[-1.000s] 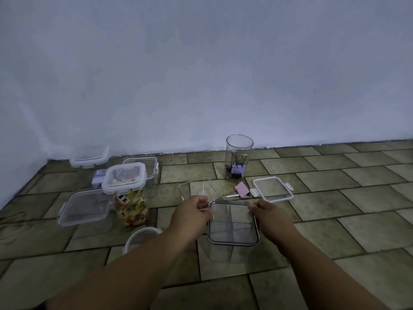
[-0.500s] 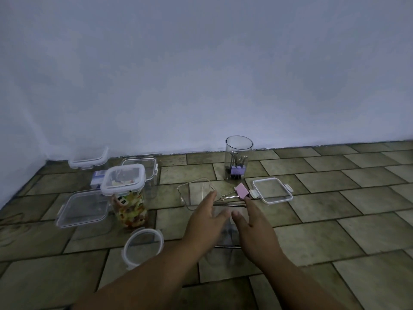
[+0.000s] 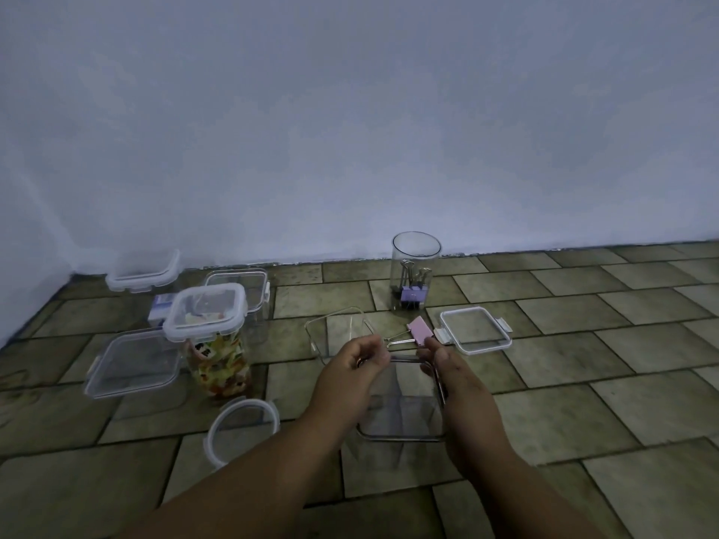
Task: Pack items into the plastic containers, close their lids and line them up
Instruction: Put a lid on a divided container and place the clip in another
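Curled fingers of the left hand (image 3: 350, 369), whose hold cannot be told, and right hand (image 3: 451, 377) fingers gripping the right rim, flank the open clear container (image 3: 400, 416) on the tiled floor (image 3: 583, 402), just beside a pink binder clip (image 3: 420, 330).

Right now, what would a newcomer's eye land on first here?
The left hand and right hand meet at the clear square open-topped container at centre. Left of them stands a tall lidded clear container packed with colourful items; by the wall, a clear round cup holds purple binder clips.
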